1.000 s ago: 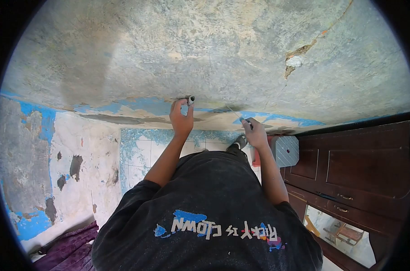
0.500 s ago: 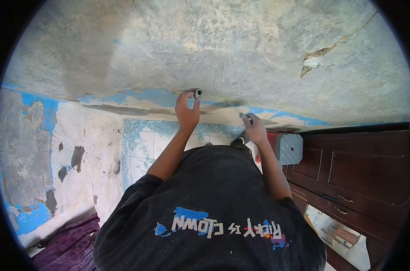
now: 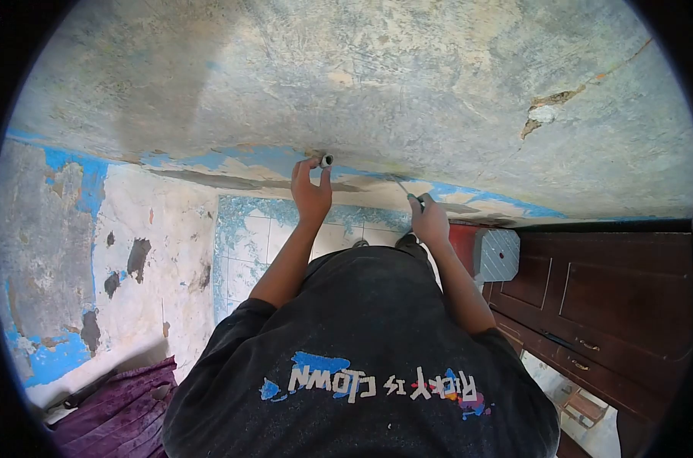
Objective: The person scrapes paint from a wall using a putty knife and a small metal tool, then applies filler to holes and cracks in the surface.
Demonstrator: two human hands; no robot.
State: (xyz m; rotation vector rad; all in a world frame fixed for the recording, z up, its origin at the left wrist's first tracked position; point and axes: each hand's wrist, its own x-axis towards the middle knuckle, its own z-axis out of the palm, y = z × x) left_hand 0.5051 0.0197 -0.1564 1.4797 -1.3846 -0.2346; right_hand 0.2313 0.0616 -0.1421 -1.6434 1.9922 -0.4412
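Observation:
My left hand (image 3: pixel 311 195) is raised at the wall, its thumb and fingers pinching a short pale tube (image 3: pixel 327 160) with a dark round opening facing me. Peeling blue paint lies on the wall (image 3: pixel 346 84) right behind it. Lower and to the right, my right hand (image 3: pixel 430 220) is closed around a slim hand tool (image 3: pixel 404 188) with a thin metal blade and a dark greenish grip. The blade points up and left, its tip at the strip of blue paint low on the wall. Most of the grip is hidden in my fist.
A dark wooden cabinet (image 3: pixel 629 278) stands along the right side, beside a grey patterned box (image 3: pixel 499 256) near a red surface. A second, patchy wall (image 3: pixel 163 252) rises on the left, with purple cloth (image 3: pixel 121 412) below. Paint-stained floor tiles (image 3: pixel 247 237) lie beneath my arms.
My left hand and the tube have shifted slightly left along the wall. The tool's blade in my right hand now shows more clearly. The whole view has swung a little.

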